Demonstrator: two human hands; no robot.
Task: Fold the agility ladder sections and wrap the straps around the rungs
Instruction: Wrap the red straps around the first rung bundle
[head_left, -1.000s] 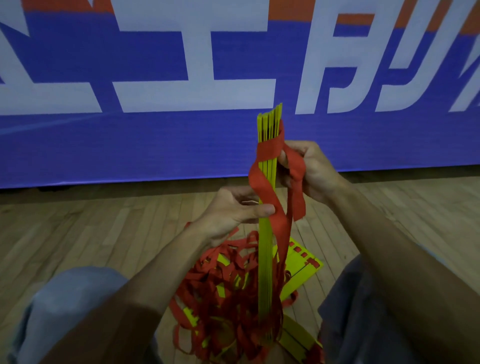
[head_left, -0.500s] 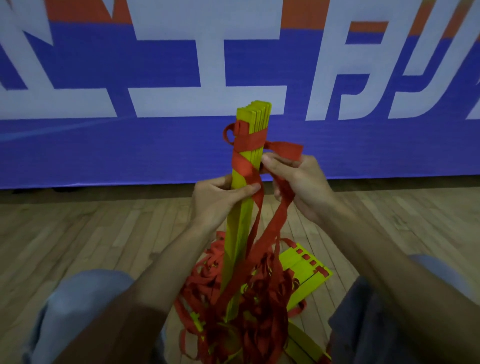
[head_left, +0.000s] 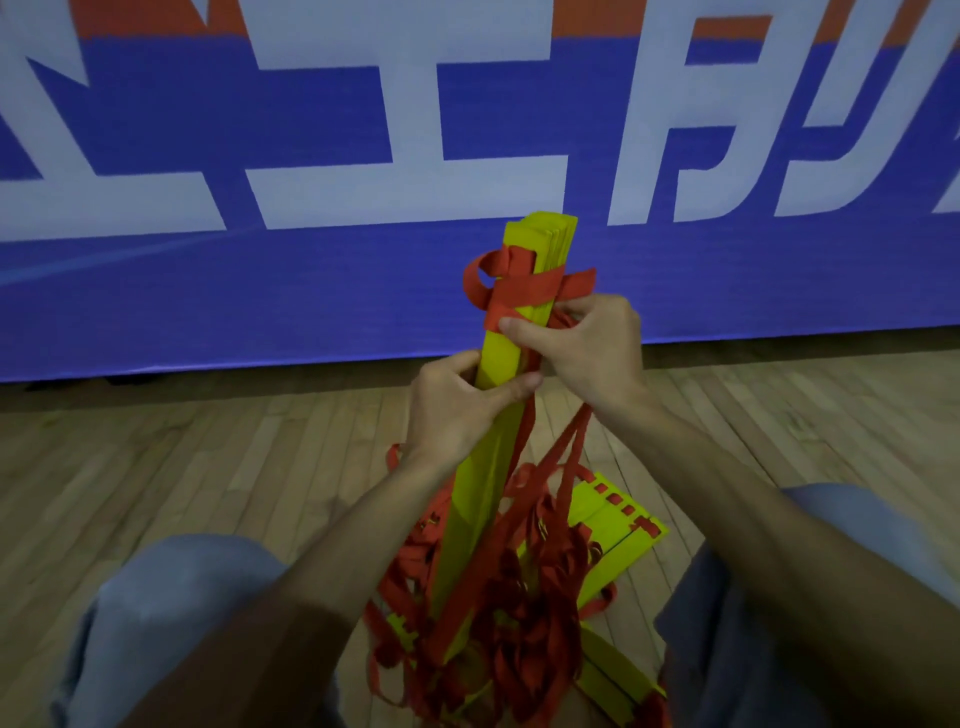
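Red strap (head_left: 524, 292) is pinched in the curled fingers of the right hand (head_left: 589, 353), which presses it flat on the front of the yellow rungs (head_left: 491, 467). Just below, the left hand (head_left: 457, 410) is wrapped tight round that stack and holds it standing up. Half a second ago the strap ran slanting down from the top, and now it goes across the stack again, so one more turn is on. I think the wrapping has only begun, because a messy heap of loose straps (head_left: 511, 597) and other rungs (head_left: 618, 525) lie on the wooden floor (head_left: 208, 467).
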